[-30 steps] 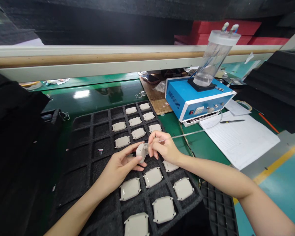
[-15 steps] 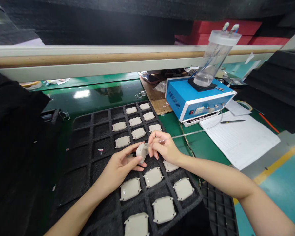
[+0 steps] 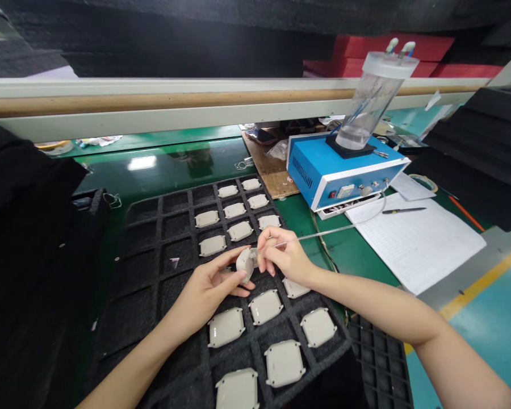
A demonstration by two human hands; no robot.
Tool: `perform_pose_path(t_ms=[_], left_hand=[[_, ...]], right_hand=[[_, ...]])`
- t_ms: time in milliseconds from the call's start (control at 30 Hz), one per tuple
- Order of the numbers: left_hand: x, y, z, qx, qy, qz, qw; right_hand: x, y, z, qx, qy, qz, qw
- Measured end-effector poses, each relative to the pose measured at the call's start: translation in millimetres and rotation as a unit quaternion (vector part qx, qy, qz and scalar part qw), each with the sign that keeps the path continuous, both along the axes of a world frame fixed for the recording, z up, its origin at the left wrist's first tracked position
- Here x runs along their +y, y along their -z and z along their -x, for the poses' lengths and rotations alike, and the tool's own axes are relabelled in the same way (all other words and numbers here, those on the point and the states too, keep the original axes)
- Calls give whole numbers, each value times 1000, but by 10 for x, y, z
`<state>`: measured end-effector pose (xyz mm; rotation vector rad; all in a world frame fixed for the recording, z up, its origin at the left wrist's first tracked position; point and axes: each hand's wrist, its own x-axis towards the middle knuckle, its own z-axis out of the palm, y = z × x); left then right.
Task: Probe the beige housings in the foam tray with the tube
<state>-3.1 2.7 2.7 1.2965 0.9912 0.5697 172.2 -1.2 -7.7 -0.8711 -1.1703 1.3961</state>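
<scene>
Above a black foam tray [image 3: 156,309], my left hand [image 3: 215,284] grips a beige watch case [image 3: 244,264] on its edge, thumb in front and fingers behind. My right hand [image 3: 283,254] is closed, pinching the end of a clear thin tube [image 3: 323,233] against the case's right side; the tip itself is mostly hidden by my fingers. From there the tube runs right to a blue box-shaped machine [image 3: 344,170]. Several more watch cases, such as one near the front [image 3: 284,363], lie flat in the tray's compartments around both hands.
A clear cylinder [image 3: 361,108] with some liquid stands on the machine. Right of it lie paper sheets [image 3: 426,238] with a pen [image 3: 404,210]. A metal and wood shelf rail [image 3: 174,102] crosses overhead. Black foam stacks [image 3: 21,255] rise at the left.
</scene>
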Motion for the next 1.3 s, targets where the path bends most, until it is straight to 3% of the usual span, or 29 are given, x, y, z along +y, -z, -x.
perform_pose_path(t_ms=[1300], left_hand=[[-7,-16,-6,4,-8,4,1000]], right_hand=[[-8,-19,-3,-11,-2,5,1000]])
